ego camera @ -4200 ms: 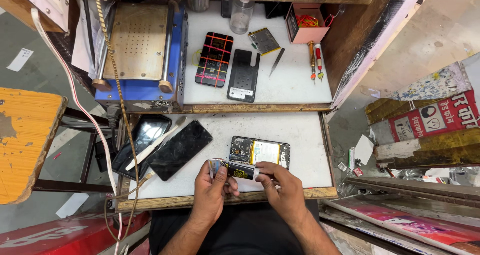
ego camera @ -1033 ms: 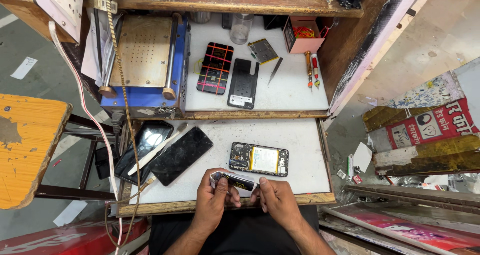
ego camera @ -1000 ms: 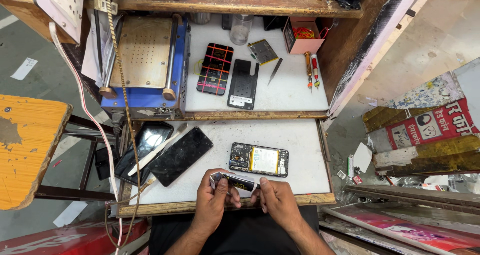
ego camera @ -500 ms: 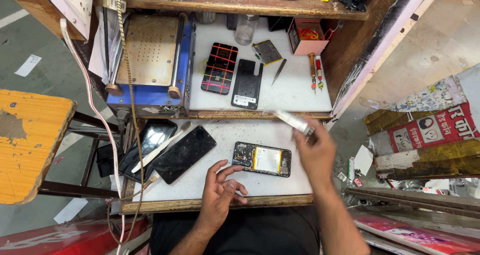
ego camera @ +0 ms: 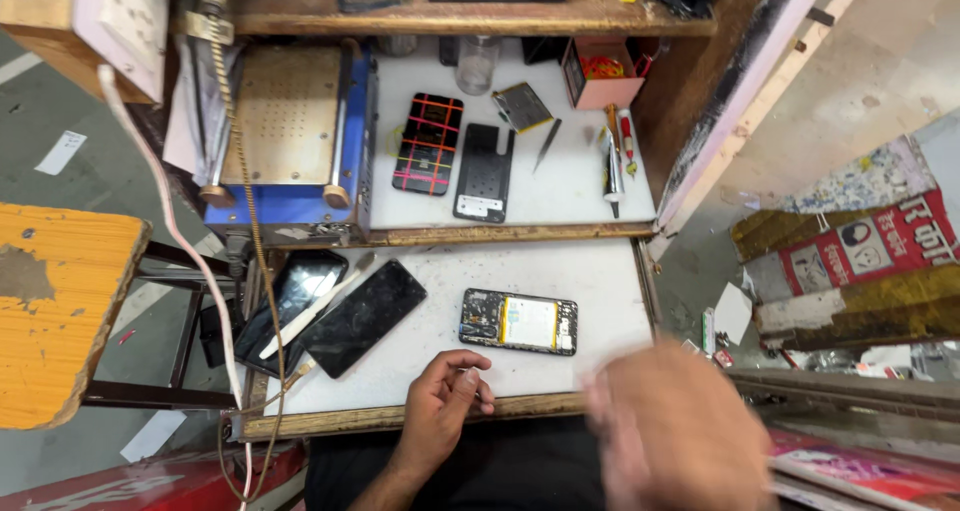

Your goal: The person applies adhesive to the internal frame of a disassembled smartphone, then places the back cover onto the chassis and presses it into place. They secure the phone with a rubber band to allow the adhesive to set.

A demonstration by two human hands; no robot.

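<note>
Half a second back the right hand (ego camera: pixel 680 426) was stretched up toward the rear shelf with a small pale tube in its fingers; now it has swung down near the camera, a blurred shape over the lap, and whether it grips anything cannot be told. Left hand (ego camera: pixel 445 401) has stayed at the front edge of the white surface (ego camera: pixel 600 281), fingers curled loosely inward with the fingertips resting on the board, nothing clearly held in it. Just beyond that hand, close but apart from it, lies the opened phone (ego camera: pixel 519 322), back cover off, its battery and circuit board showing. To the left a black screen panel (ego camera: pixel 365 316) lies at a slant, and beside it another dark phone (ego camera: pixel 295 306) with a pale stick across it, half over the edge near a tangle of cable. On the rear shelf sit a phone with a red grid pattern (ego camera: pixel 429 144), a black back cover (ego camera: pixel 484 172), a loose battery (ego camera: pixel 522 107), tweezers (ego camera: pixel 546 146), screwdrivers (ego camera: pixel 613 166) and a small red box (ego camera: pixel 600 73). A blue heating machine (ego camera: pixel 290 156) stands at the left, with an orange stool (ego camera: pixel 60 321) further out. Nothing lies between the left hand and the opened phone.
</note>
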